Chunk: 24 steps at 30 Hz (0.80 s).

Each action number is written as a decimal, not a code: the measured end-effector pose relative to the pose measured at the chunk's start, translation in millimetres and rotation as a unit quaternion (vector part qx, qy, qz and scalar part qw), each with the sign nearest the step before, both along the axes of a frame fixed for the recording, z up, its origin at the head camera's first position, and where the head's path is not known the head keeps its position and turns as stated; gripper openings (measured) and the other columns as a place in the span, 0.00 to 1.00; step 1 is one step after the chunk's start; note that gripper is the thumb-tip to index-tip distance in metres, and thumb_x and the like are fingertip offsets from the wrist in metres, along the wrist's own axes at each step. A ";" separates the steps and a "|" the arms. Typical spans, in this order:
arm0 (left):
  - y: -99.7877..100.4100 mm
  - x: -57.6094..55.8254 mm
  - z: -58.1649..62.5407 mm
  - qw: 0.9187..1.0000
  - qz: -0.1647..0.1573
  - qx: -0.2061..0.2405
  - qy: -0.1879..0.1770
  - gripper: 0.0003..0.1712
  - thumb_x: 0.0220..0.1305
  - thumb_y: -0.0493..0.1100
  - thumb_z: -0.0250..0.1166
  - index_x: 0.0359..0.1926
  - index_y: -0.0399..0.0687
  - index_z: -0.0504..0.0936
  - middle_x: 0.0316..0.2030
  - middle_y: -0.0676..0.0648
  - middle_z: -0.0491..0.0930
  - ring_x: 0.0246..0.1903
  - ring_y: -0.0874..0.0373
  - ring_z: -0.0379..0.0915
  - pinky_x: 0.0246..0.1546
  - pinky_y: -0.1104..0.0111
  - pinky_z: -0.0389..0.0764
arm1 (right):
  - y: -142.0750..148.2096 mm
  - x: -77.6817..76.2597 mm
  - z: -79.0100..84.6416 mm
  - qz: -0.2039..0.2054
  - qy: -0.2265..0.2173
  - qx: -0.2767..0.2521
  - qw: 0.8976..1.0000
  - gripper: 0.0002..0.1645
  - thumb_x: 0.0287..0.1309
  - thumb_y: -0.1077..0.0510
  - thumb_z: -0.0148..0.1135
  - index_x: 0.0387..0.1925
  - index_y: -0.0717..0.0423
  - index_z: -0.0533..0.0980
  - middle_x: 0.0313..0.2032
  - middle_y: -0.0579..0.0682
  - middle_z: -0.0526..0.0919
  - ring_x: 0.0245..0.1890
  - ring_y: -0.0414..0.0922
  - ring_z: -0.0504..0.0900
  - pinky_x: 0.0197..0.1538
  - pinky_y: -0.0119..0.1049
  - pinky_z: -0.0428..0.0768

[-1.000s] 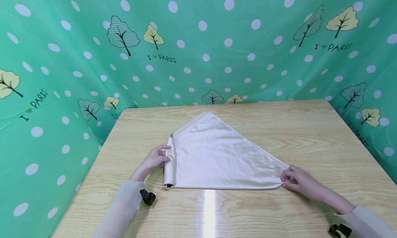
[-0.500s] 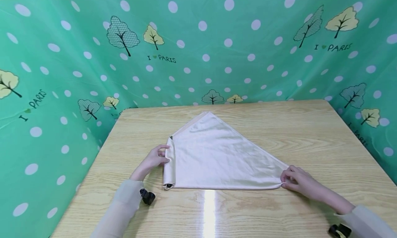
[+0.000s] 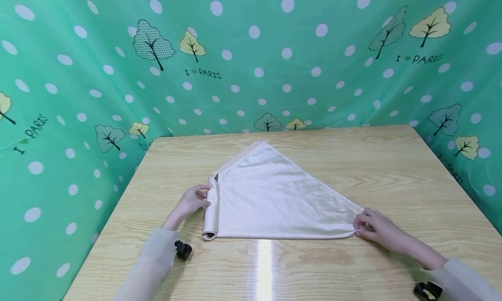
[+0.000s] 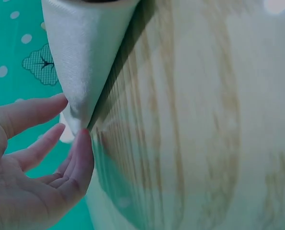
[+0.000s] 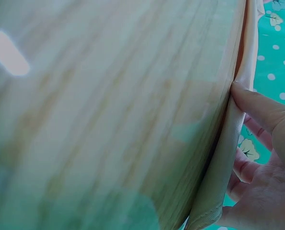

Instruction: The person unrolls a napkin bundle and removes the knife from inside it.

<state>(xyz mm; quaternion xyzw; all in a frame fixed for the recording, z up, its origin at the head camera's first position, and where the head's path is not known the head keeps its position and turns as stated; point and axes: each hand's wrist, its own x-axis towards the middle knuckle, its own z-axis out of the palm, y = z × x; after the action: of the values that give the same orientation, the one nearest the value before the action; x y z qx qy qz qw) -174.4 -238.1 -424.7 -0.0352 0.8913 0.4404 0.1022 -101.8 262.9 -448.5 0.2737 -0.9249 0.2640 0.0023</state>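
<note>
A pale, satiny cloth [image 3: 282,196] is lying on a wood-grain counter [image 3: 372,161], spreading in a roughly triangular shape, its peak pointing toward the far edge and its straight side running along the near edge. Its left end is lying rolled up, and this roll [image 3: 211,214] is showing a dark center at its near end. A person's left hand [image 3: 194,199] is holding the roll from its outer side, fingers curving in with only a narrow gap between the tips. Opposite, the right hand [image 3: 378,227] is pinching the cloth's right corner, the fingers closing narrowly on the fabric. Pale sleeves [image 3: 149,266] are covering both forearms, and a small black device [image 3: 182,250] is sitting by each wrist. Behind the counter and at both sides, a green curtain [image 3: 235,92] is hanging, showing white dots, trees and the word "PARIS."
</note>
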 end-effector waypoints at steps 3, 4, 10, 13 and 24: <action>-1.9 1.4 1.2 0.999 -0.023 -0.032 0.031 0.26 0.46 0.29 0.63 0.50 0.31 0.71 0.34 0.36 0.74 0.29 0.53 0.72 0.26 0.69 0.74 | 0.6 -0.6 0.1 0.005 -0.003 0.002 1.000 0.09 0.47 0.57 0.63 0.26 0.41 0.70 0.27 0.37 0.63 0.26 0.32 0.60 0.28 0.27 0.59; -2.0 2.1 1.9 0.998 -0.032 -0.041 0.041 0.24 0.46 0.30 0.63 0.49 0.32 0.72 0.33 0.37 0.74 0.30 0.52 0.73 0.26 0.69 0.74 | 0.8 -0.7 0.1 0.004 -0.005 0.003 1.000 0.09 0.47 0.57 0.63 0.26 0.41 0.70 0.27 0.37 0.63 0.26 0.33 0.60 0.28 0.27 0.59; -1.4 7.1 7.4 0.988 -0.101 -0.080 0.090 0.16 0.49 0.34 0.62 0.41 0.34 0.76 0.28 0.43 0.74 0.26 0.54 0.70 0.26 0.68 0.71 | -0.5 0.1 0.0 -0.011 -0.001 0.009 1.000 0.10 0.46 0.56 0.64 0.25 0.39 0.70 0.27 0.36 0.63 0.26 0.33 0.60 0.28 0.28 0.59; 0.1 9.6 10.8 0.982 -0.128 -0.092 0.104 0.14 0.50 0.34 0.62 0.40 0.35 0.77 0.26 0.44 0.73 0.25 0.56 0.68 0.26 0.68 0.70 | -0.8 0.7 -0.3 -0.012 0.006 0.008 1.000 0.11 0.45 0.56 0.64 0.25 0.39 0.70 0.27 0.35 0.63 0.26 0.33 0.60 0.28 0.28 0.59; 4.2 16.7 13.3 0.963 -0.203 -0.139 0.109 0.18 0.48 0.38 0.65 0.42 0.37 0.77 0.21 0.51 0.69 0.23 0.61 0.63 0.25 0.71 0.67 | -0.7 -1.1 -0.7 -0.008 0.002 0.008 1.000 0.10 0.46 0.56 0.64 0.25 0.39 0.70 0.28 0.36 0.63 0.27 0.33 0.60 0.28 0.28 0.58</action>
<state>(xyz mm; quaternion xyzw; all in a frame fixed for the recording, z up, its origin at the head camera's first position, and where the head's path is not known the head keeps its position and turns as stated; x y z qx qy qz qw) -157.7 -233.9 -411.4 0.1805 0.9380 0.2833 0.0859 -102.8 262.1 -449.1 0.2667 -0.9293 0.2556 0.0043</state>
